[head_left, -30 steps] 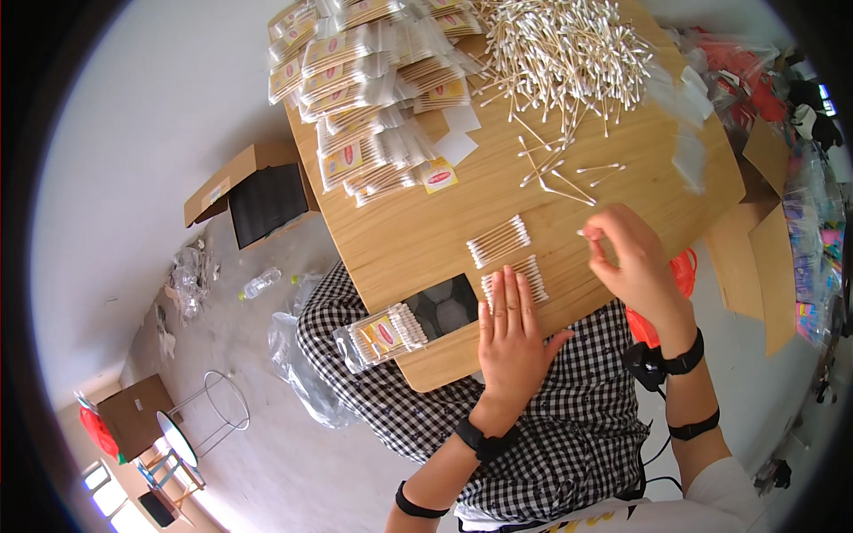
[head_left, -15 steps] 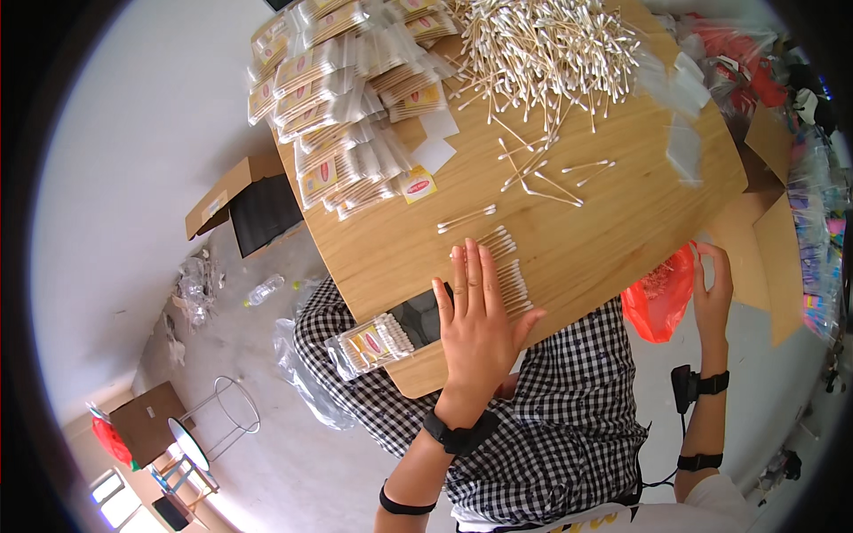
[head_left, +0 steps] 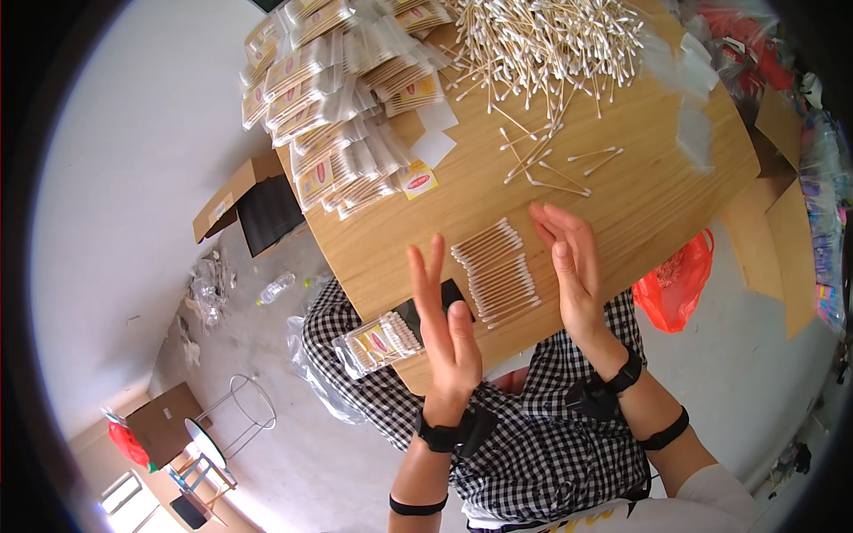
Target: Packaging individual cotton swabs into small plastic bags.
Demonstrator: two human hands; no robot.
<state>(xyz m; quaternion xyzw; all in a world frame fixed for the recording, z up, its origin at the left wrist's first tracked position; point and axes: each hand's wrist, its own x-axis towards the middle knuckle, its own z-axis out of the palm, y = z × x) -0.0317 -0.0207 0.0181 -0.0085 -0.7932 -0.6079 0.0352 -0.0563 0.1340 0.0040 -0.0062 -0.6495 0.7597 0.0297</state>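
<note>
A neat row of cotton swabs (head_left: 498,274) lies side by side near the table's front edge. My left hand (head_left: 447,336) is held upright at the row's left side, its fingers stretched out and nothing in them. On the other side, my right hand (head_left: 576,275) faces the row with extended fingers, also holding nothing. A filled clear packet of swabs (head_left: 377,345) with a yellow label rests left of my left hand, against a dark flat object (head_left: 458,298) that this hand partly covers.
Many filled swab packets (head_left: 329,115) are stacked at the far left. A big heap of loose swabs (head_left: 551,44) covers the back, with several strays (head_left: 538,160) in front. Clear plastic sheets (head_left: 695,133) lie at the right; a red bag (head_left: 675,289) hangs by the right edge.
My left hand has moved left off the row. My right hand has come from near the red bag to the row's right side. The swabs lying apart behind the row are gone from there.
</note>
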